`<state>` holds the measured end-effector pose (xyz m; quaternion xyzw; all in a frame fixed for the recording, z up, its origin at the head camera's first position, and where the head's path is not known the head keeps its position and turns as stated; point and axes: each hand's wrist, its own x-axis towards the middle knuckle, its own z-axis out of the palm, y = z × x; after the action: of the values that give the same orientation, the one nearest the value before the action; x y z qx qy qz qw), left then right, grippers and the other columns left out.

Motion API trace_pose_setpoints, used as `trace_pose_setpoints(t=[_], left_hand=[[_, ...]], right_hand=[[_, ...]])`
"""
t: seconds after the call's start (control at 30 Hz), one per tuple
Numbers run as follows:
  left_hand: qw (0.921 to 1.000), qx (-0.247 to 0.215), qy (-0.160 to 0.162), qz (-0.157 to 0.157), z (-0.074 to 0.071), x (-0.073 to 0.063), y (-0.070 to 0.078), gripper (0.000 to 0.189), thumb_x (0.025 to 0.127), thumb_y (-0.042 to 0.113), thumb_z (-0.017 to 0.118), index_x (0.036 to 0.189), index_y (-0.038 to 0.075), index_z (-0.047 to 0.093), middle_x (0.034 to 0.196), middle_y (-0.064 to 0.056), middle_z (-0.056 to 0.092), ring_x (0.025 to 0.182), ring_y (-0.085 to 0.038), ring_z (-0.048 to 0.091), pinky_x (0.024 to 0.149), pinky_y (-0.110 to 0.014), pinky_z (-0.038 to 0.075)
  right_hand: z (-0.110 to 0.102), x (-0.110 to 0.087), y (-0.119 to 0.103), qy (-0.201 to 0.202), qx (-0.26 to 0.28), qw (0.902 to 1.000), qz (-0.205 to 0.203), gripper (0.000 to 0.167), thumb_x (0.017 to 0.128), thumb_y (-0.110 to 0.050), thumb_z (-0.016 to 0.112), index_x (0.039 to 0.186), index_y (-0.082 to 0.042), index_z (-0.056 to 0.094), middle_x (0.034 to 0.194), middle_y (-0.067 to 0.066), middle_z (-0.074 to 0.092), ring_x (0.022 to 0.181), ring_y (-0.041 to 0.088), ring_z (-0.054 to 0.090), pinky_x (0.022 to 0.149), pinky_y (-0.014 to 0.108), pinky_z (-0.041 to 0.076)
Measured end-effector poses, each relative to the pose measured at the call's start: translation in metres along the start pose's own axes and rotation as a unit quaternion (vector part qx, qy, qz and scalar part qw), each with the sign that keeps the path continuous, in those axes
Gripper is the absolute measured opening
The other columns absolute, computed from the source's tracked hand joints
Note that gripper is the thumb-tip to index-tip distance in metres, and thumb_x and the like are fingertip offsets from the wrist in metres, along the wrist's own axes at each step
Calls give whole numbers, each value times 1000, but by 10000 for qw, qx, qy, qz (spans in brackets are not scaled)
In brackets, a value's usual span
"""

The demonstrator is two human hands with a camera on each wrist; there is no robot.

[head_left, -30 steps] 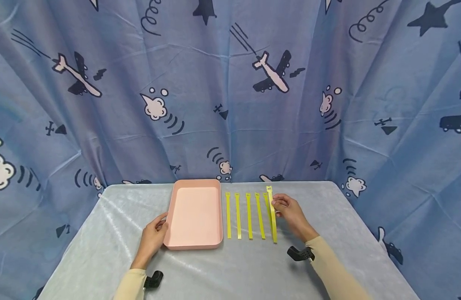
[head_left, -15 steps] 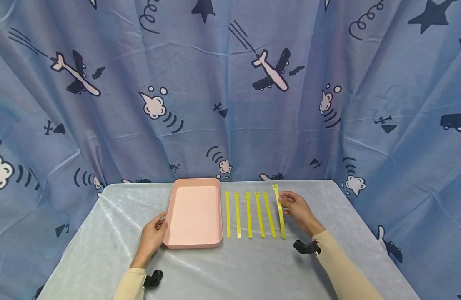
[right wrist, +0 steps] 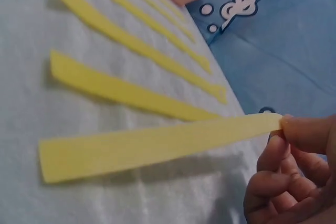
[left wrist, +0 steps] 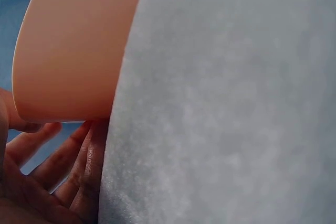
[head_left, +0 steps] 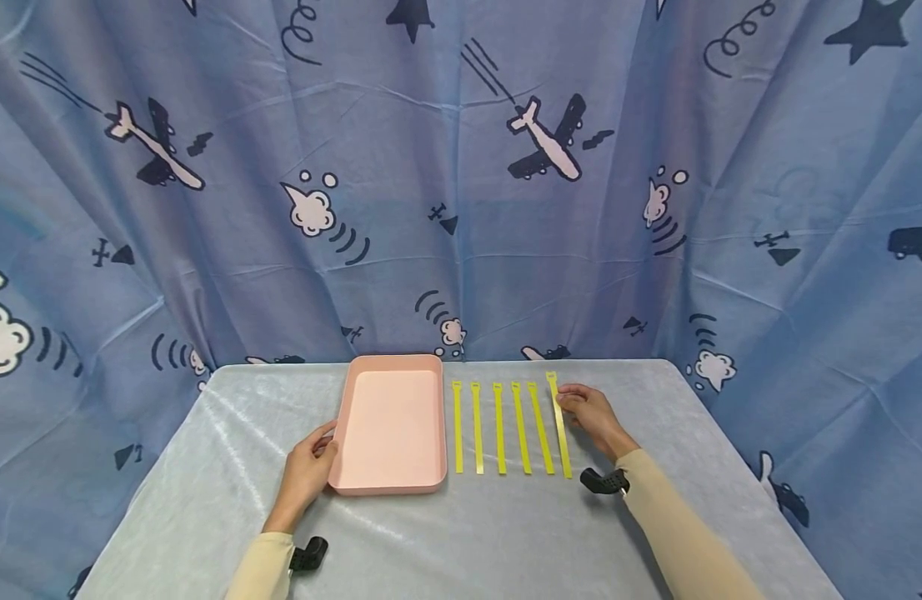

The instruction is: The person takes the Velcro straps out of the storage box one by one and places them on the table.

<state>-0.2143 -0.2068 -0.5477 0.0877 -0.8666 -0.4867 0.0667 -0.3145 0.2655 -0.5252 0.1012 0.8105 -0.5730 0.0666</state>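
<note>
My right hand (head_left: 592, 417) pinches a yellow cable strap (head_left: 559, 425) near its slotted head, between thumb and fingers. In the right wrist view this strap (right wrist: 131, 148) stretches out from the fingertips, its blunt end close over the cloth and its shadow beside it. Several similar yellow straps (head_left: 500, 429) lie side by side to its left, slotted heads at the far end. A shallow pink tray (head_left: 386, 490) lies left of the row. My left hand (head_left: 306, 475) holds the tray's left side, thumb and fingertips at the tray wall (left wrist: 73, 51).
A pale grey velvety cloth (head_left: 461, 550) covers the table. Behind its far edge hangs a blue curtain (head_left: 401, 208) printed with planes and clouds. Black wrist cameras are worn on the left wrist (head_left: 308, 554) and right wrist (head_left: 605, 481).
My right hand has carried the pinched strap rightward, away from the strap it overlapped, to the right end of the row, and lowered slightly. The left hand and tray stay put.
</note>
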Motion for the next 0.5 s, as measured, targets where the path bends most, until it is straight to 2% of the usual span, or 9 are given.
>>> trace_pose_setpoints(t=[0.27, 0.5], left_hand=[[10000, 9, -14, -50, -1, 0, 2, 43, 99, 16, 52, 141, 10, 55, 123, -22, 67, 108, -32, 66, 89, -43, 54], [9999, -20, -93, -80, 0, 0, 1, 43, 100, 17, 51, 142, 10, 53, 125, -22, 65, 110, -33, 65, 91, -45, 53]], right_hand=[[3, 16, 8, 112, -339, 9991, 211, 32, 97, -17, 59, 126, -4, 57, 103, 3, 66, 77, 11, 56, 63, 26, 45], [3, 23, 10, 251, -426, 9981, 359, 28, 97, -16, 59, 123, -5, 58, 96, 2, 64, 74, 12, 54, 60, 26, 45]])
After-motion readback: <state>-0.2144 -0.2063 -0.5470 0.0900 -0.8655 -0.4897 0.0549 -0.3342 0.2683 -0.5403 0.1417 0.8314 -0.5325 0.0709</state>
